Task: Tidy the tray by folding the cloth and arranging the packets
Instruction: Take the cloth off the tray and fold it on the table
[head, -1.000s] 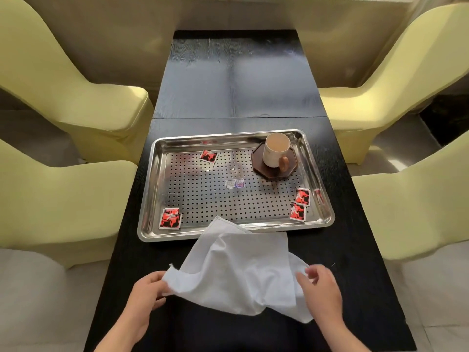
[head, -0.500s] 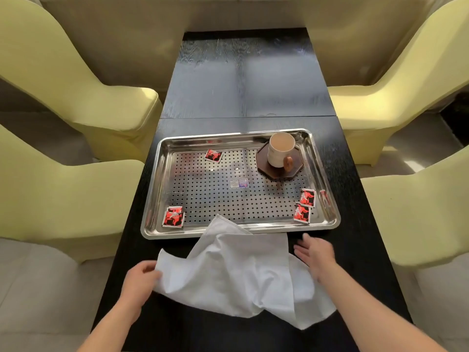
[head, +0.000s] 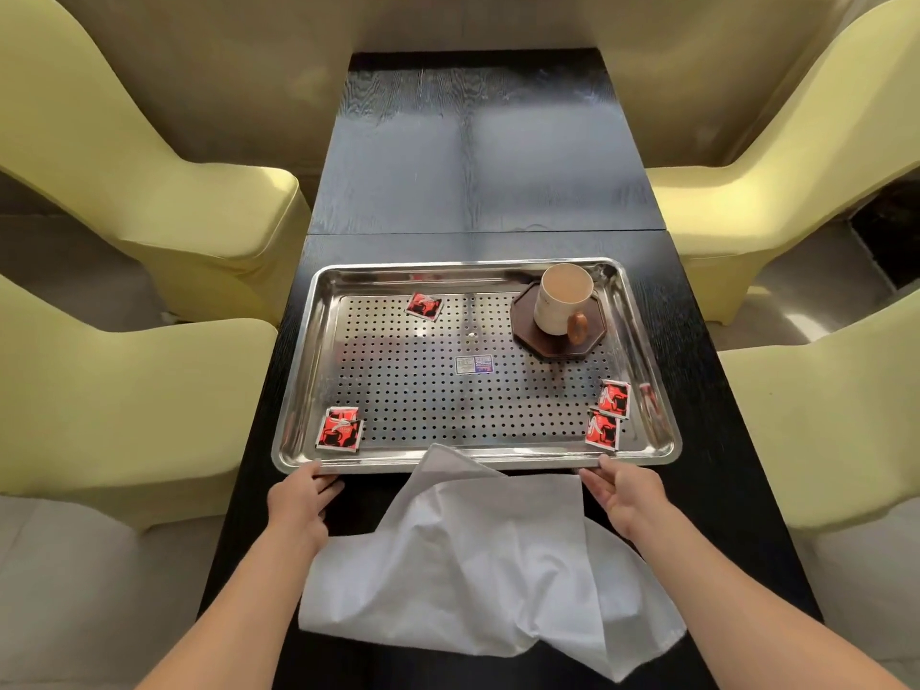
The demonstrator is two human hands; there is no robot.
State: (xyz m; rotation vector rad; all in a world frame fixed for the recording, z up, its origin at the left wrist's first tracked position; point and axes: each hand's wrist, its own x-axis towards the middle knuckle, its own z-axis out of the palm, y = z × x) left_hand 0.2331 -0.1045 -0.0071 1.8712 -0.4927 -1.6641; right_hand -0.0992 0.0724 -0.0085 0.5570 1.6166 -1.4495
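With my left hand (head: 298,503) and right hand (head: 628,493), fingers loosely curled at the tray (head: 478,463) rim, I'd push evenly, clearing the cloth (head: 478,565)

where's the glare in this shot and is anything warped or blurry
Head view: glare sits on the far half of the black table and along the steel tray rim; the wide-angle lens bows the yellow chairs outward at the edges; the packets are slightly soft, their print unreadable; both hands look sharp.
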